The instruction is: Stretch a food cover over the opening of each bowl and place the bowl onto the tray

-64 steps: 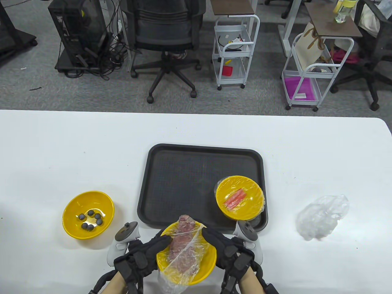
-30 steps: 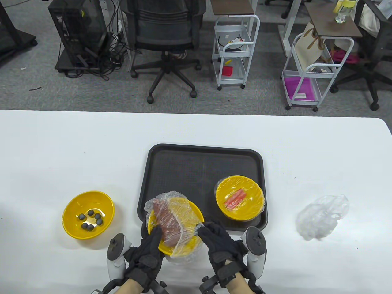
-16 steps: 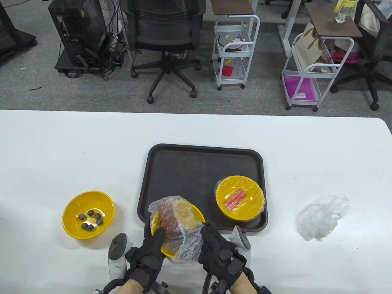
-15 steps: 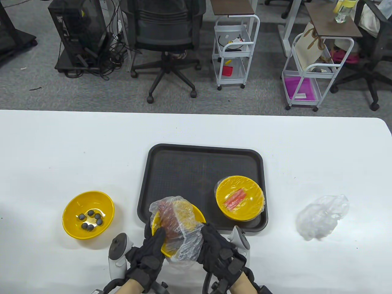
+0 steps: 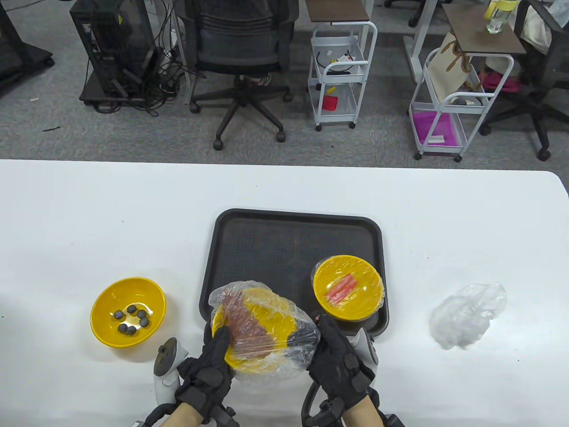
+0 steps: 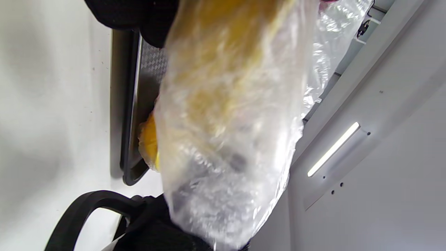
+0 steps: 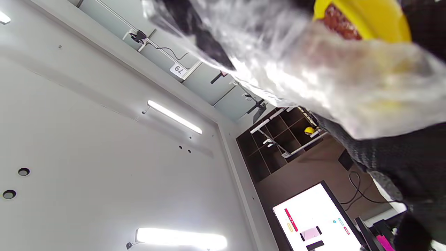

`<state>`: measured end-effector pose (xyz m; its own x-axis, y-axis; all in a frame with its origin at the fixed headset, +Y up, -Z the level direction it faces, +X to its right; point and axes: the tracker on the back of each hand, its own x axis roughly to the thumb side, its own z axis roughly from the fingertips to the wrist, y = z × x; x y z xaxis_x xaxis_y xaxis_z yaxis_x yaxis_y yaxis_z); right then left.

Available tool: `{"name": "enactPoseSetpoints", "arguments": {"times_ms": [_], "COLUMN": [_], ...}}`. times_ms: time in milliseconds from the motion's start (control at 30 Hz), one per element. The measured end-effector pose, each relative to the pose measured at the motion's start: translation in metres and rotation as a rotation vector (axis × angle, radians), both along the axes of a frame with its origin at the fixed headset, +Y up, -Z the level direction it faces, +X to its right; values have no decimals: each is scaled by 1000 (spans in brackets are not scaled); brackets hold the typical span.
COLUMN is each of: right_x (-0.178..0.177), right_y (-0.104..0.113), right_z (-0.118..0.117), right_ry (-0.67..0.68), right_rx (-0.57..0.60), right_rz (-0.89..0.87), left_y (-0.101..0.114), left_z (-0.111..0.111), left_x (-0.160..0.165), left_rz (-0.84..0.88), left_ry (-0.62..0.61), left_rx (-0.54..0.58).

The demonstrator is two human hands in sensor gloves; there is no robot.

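Observation:
A yellow bowl of reddish meat [image 5: 266, 322] is held tilted just over the tray's near edge. A clear food cover [image 5: 284, 356] is stretched across most of its opening. My left hand [image 5: 218, 341] grips the bowl's left rim through the film. My right hand [image 5: 326, 342] pulls the cover's right edge outward, and its fingers [image 5: 303, 332] show dark through the plastic. Up close in the left wrist view the cover [image 6: 230, 122] fills the middle. The right wrist view shows the bowl [image 7: 366, 17] and cover [image 7: 313, 69] against the ceiling. A covered bowl of orange sticks [image 5: 348, 287] sits on the black tray [image 5: 293, 249].
An uncovered yellow bowl with several dark balls [image 5: 128, 318] stands on the white table left of the tray. A pile of spare clear covers [image 5: 469, 313] lies to the right. Chairs and carts stand beyond the table's far edge.
The cover went from bunched over the meat to spread wide across the bowl. My right hand moved right, stretching the film. The bowl tilted up and shifted slightly left.

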<state>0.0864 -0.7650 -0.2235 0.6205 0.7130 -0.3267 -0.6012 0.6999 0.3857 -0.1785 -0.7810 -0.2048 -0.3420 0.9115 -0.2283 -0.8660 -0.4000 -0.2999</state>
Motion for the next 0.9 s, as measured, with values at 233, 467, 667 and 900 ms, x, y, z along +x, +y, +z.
{"name": "enactPoseSetpoints", "arguments": {"times_ms": [233, 467, 667, 900], "right_x": [8, 11, 22, 25], "right_y": [-9, -16, -13, -9], "right_z": [2, -2, -7, -3], "right_ry": [-108, -196, -287, -310], "right_rx": [-130, -142, -98, -101], "right_rz": [110, 226, 304, 563], "left_y": [2, 1, 5, 2], "left_z": [-1, -4, -11, -9], "left_x": [-3, -6, 2, 8], "left_rz": [131, 195, 59, 125], "left_ry": [3, -80, -367, -344], "left_rx": [14, -3, 65, 81]}}
